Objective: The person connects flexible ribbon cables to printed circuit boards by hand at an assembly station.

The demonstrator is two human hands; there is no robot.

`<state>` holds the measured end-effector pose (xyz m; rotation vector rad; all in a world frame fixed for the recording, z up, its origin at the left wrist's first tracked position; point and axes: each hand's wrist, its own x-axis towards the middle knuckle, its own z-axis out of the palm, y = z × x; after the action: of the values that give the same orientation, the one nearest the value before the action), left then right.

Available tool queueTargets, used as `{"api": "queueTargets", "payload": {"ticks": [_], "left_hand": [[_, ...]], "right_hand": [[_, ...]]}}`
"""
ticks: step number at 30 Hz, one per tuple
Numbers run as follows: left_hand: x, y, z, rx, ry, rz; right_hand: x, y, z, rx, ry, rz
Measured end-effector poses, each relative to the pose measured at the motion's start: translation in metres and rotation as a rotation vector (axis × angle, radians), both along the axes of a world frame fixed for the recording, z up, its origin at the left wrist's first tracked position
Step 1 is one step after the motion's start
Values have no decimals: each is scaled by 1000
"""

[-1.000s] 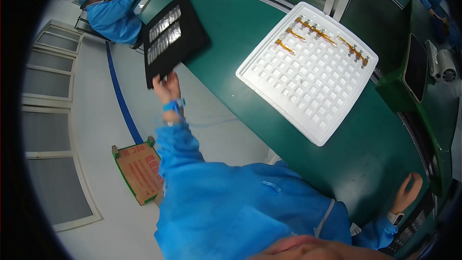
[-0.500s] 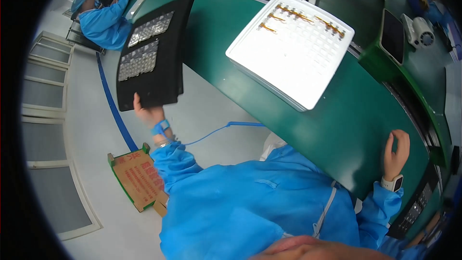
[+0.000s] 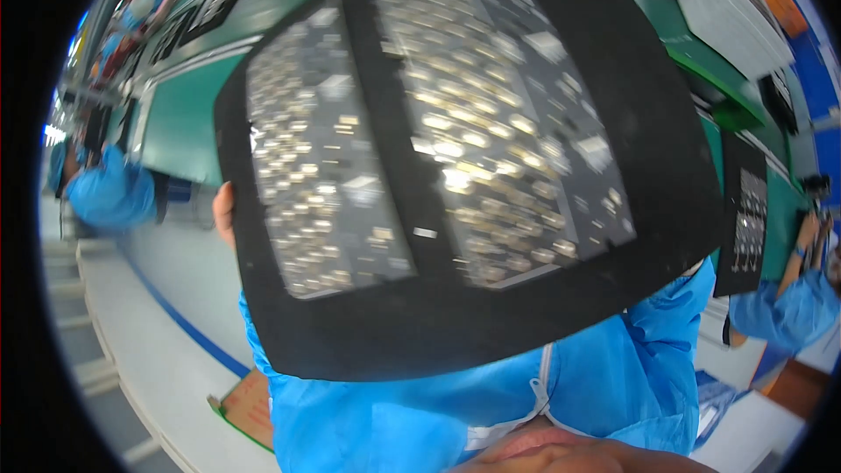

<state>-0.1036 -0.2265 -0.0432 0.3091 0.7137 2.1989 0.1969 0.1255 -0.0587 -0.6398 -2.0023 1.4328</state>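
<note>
A large black board (image 3: 377,333), tilted and close before me, fills the middle of the view. On it lie two clear sheets of small shiny metal parts, a narrower left sheet (image 3: 307,175) and a wider right sheet (image 3: 491,140). A small pale scrap (image 3: 425,233) sits between them. My left hand (image 3: 225,214) grips the board's left edge, only its fingers showing. At the lower right edge, a sliver of my right hand (image 3: 695,268) appears above the blue sleeve; its fingers are hidden behind the board.
A green worktable (image 3: 188,123) runs behind the board. Stacked white trays (image 3: 723,9) stand at the upper right. Another black board with parts (image 3: 745,219) lies at the right. Co-workers in blue sit at the left (image 3: 109,188) and right (image 3: 784,307). A cardboard piece (image 3: 250,407) lies on the floor.
The black board has come from the far left to right in front of me, turned face-up toward me. My right hand has risen from the table to its edge. The view has swung round.
</note>
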Motion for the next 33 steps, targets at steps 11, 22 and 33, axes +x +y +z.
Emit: {"api": "queueTargets", "payload": {"ticks": [11,22,33], "left_hand": [[75,163,-31,-569,128,-300],[87,138,-22,-896,1542,-84],[-128,117,19,-1105,2007,392]], "right_hand": [[111,34,-41,-396,33,-311],[46,11,-6,629,-505,-70],[21,-3,-32,750,-532,204]]}}
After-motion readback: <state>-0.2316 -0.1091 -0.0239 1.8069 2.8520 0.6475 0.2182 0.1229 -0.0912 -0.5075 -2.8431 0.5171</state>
